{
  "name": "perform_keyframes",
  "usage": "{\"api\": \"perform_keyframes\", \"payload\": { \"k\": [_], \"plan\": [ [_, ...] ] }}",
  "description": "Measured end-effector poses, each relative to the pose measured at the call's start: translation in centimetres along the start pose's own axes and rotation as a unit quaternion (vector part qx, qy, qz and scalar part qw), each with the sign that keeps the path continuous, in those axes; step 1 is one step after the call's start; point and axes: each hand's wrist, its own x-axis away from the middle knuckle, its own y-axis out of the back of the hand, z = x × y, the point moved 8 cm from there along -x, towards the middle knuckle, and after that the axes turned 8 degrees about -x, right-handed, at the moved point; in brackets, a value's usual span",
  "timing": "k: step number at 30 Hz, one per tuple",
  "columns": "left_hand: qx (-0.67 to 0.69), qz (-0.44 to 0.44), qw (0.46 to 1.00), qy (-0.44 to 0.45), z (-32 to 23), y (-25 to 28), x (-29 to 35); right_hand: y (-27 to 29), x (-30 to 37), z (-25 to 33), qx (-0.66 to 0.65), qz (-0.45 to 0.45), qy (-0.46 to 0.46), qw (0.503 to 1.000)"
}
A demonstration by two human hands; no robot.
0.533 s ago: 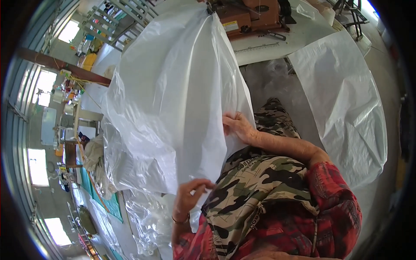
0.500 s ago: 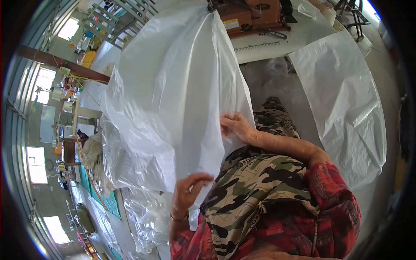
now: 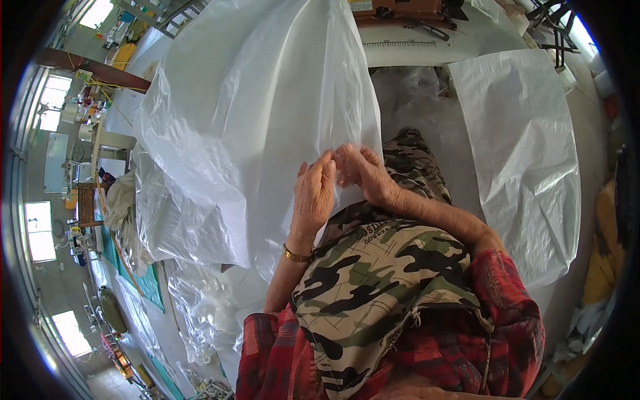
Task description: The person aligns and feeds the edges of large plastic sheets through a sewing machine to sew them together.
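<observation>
A large white plastic sheet (image 3: pixel 220 127) drapes from the sewing machine table down toward my lap, its folds running lengthwise. My left hand (image 3: pixel 315 195), with a gold-coloured band at the wrist, has its thumb and fingers closed at the sheet's near edge. Right beside it, my right hand (image 3: pixel 368 179) pinches the same edge, its fingertips slightly blurred. The two hands nearly touch just above my camouflage apron (image 3: pixel 393 267). Part of a brown sewing machine (image 3: pixel 400 12) shows at the far end of the sheet.
Another white plastic sheet (image 3: pixel 527 153) hangs over the right side. A dark thread snipper (image 3: pixel 432 30) lies by the ruler markings (image 3: pixel 400 44) on the table. Crumpled clear plastic (image 3: pixel 200 300) lies at lower left. A brown beam (image 3: pixel 93 70) crosses at far left.
My left hand has moved up and right, from the lower sheet to beside my right hand. My right hand has risen slightly. The view has shifted, leaving less of the sewing machine visible.
</observation>
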Motion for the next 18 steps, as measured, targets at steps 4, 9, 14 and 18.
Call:
{"api": "perform_keyframes", "payload": {
  "k": [4,9,14,18],
  "plan": [
    [-0.095,-0.071,0.993,-0.011,0.5,0.2,-0.7,-1.5,0.7,0.9,0.012,0.041,0.023,0.999],
    [-0.112,-0.109,0.988,0.009,1.6,0.2,-1.6,-2.2,0.9,1.8,0.069,0.071,0.064,0.993],
    [-0.196,-0.129,0.972,0.000,1.6,1.0,-1.9,-1.0,1.5,2.3,0.049,0.004,0.075,0.996],
    [-0.265,-0.143,0.953,-0.023,0.6,1.6,-2.0,-1.4,3.5,3.6,0.102,0.023,0.094,0.990]
  ]
}}
